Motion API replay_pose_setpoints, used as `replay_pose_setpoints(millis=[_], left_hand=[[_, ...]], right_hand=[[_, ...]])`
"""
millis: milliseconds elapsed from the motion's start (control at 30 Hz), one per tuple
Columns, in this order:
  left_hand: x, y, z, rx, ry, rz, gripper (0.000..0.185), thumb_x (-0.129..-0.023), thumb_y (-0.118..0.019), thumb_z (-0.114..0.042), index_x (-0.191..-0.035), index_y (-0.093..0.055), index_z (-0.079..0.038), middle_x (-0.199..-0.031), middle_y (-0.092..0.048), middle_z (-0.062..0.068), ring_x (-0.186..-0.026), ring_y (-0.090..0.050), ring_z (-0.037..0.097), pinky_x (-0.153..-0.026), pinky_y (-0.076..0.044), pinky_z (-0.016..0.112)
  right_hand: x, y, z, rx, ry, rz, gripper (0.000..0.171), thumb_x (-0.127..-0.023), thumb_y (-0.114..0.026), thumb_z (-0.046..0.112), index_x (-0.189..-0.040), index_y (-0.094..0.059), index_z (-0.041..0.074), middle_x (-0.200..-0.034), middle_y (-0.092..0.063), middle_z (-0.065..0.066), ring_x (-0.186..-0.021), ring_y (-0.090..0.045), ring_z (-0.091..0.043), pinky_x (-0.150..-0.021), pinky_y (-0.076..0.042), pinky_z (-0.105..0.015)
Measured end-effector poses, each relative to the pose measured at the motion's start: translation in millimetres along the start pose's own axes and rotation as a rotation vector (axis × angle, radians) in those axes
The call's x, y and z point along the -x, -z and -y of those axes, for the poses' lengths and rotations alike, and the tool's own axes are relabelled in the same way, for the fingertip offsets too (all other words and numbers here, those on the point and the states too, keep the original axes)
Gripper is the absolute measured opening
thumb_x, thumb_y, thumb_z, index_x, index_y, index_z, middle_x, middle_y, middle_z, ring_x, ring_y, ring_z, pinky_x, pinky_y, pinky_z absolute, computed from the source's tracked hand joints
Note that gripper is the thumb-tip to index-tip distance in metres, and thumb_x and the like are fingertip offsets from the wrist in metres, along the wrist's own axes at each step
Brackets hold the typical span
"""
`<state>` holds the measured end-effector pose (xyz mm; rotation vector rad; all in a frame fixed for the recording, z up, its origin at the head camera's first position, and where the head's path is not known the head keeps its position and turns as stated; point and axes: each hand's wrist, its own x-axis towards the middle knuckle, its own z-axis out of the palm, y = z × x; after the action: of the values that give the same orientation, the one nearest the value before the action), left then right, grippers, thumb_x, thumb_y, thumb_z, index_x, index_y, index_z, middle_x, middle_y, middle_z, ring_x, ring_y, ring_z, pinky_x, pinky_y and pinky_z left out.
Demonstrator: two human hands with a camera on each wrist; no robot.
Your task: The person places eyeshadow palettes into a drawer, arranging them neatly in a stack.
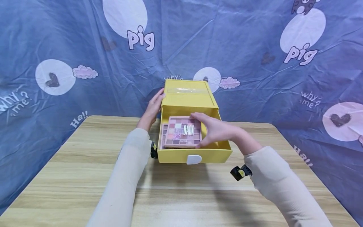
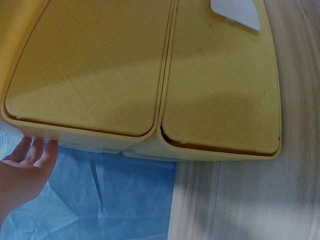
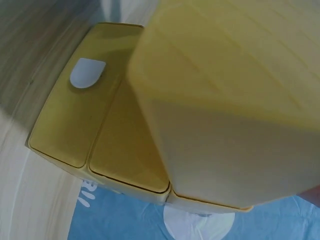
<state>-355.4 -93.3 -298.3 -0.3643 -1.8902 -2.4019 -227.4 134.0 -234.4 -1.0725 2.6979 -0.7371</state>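
While the yellow drawer box (image 1: 187, 96) at the desk's (image 1: 71, 176) far edge is steadied by the flat-fingered left hand (image 1: 154, 105), an eyeshadow palette (image 1: 182, 131) is pinched by the right hand (image 1: 216, 130) over the pulled-out drawer (image 1: 195, 155)

Drawer (image 1: 195, 154) stands pulled out, open from above, but the palette (image 1: 182, 131) and right hand (image 1: 216, 129) fill most of it; yellow cabinet (image 1: 185, 94) blocks the back, left hand (image 1: 154, 106) flanks its left side; tabletop (image 1: 71, 170) in front lies open
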Motion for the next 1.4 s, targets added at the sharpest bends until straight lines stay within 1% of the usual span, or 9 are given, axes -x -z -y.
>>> replay_pose_setpoints(millis=[100, 267, 433, 633, 833, 1033, 1233, 1333, 1400], left_hand=[[0.4, 0.0, 0.1, -0.007, -0.002, 0.003, 0.047, -0.088, -0.046, -0.025, -0.133, -0.036, -0.018, -0.13, -0.039, 0.006, -0.11, -0.042, 0.021, -0.088, -0.036, 0.031], [0.8, -0.5, -0.1, -0.012, -0.012, 0.012, 0.047, -0.088, -0.045, -0.025, -0.133, -0.035, -0.017, -0.13, -0.038, 0.006, -0.11, -0.042, 0.021, -0.088, -0.035, 0.031], [1.0, -1.0, 0.0, -0.008, -0.016, 0.006, 0.047, -0.088, -0.045, -0.024, -0.133, -0.035, -0.017, -0.13, -0.038, 0.006, -0.11, -0.042, 0.02, -0.088, -0.035, 0.031], [1.1, -1.0, 0.4, -0.008, -0.014, -0.002, 0.047, -0.088, -0.046, -0.024, -0.133, -0.035, -0.017, -0.13, -0.039, 0.007, -0.109, -0.043, 0.021, -0.087, -0.036, 0.03], [0.9, -1.8, 0.7, -0.001, -0.014, -0.004, 0.047, -0.088, -0.046, -0.024, -0.133, -0.035, -0.016, -0.13, -0.039, 0.007, -0.11, -0.042, 0.021, -0.088, -0.036, 0.03], [0.3, -2.2, 0.9, -0.011, -0.004, -0.009, 0.047, -0.088, -0.046, -0.025, -0.133, -0.036, -0.018, -0.13, -0.039, 0.006, -0.109, -0.043, 0.02, -0.087, -0.036, 0.029], [0.4, -1.9, 1.3, -0.027, 0.002, -0.009, 0.047, -0.088, -0.047, -0.026, -0.133, -0.036, -0.019, -0.131, -0.038, 0.005, -0.11, -0.042, 0.02, -0.088, -0.035, 0.03], [0.2, -1.8, 2.1, -0.028, -0.003, -0.007, 0.047, -0.088, -0.046, -0.026, -0.133, -0.035, -0.018, -0.131, -0.037, 0.005, -0.11, -0.041, 0.019, -0.088, -0.035, 0.03], [0.5, -2.0, 2.0, -0.023, -0.009, -0.008, 0.047, -0.088, -0.046, -0.026, -0.133, -0.035, -0.018, -0.132, -0.037, 0.005, -0.11, -0.041, 0.019, -0.088, -0.035, 0.03]], right_hand=[[-3, -3, -1, 0.023, 0.05, 0.013, 0.092, -0.057, -0.077, 0.016, -0.13, -0.025, -0.005, -0.128, -0.033, -0.014, -0.115, -0.031, -0.022, -0.097, -0.022, -0.036], [-7, -7, -1, 0.025, 0.095, 0.048, 0.09, -0.058, -0.076, 0.01, -0.129, -0.024, -0.008, -0.128, -0.032, -0.018, -0.117, -0.027, -0.025, -0.098, -0.02, -0.036], [-11, -10, -1, 0.074, 0.123, 0.09, 0.09, -0.06, -0.076, 0.013, -0.129, -0.022, -0.01, -0.128, -0.031, -0.019, -0.118, -0.025, -0.027, -0.098, -0.019, -0.037], [-15, -13, 0, 0.12, 0.118, 0.116, 0.089, -0.062, -0.075, 0.016, -0.13, -0.022, -0.008, -0.132, -0.027, -0.02, -0.123, -0.017, -0.029, -0.1, -0.015, -0.038], [-14, -12, 2, 0.114, 0.09, 0.142, 0.091, -0.064, -0.074, 0.016, -0.132, -0.019, -0.007, -0.136, -0.019, -0.022, -0.126, -0.008, -0.032, -0.1, -0.01, -0.039], [-11, -10, 2, -0.012, 0.065, 0.119, 0.09, -0.065, -0.073, 0.012, -0.134, -0.017, -0.004, -0.135, -0.023, -0.018, -0.125, -0.013, -0.029, -0.1, -0.013, -0.04], [-1, -5, 6, -0.148, -0.017, -0.01, 0.084, -0.07, -0.071, 0.026, -0.136, -0.021, 0.008, -0.137, -0.025, -0.011, -0.124, -0.021, -0.024, -0.098, -0.019, -0.038], [6, 0, 10, -0.243, 0.012, -0.079, 0.075, -0.075, -0.067, 0.024, -0.135, -0.025, 0.007, -0.137, -0.026, -0.007, -0.124, -0.022, -0.02, -0.099, -0.019, -0.035], [12, 2, 13, -0.31, 0.067, -0.123, 0.069, -0.077, -0.065, 0.018, -0.133, -0.028, 0.004, -0.136, -0.029, -0.006, -0.123, -0.025, -0.017, -0.099, -0.019, -0.032]])
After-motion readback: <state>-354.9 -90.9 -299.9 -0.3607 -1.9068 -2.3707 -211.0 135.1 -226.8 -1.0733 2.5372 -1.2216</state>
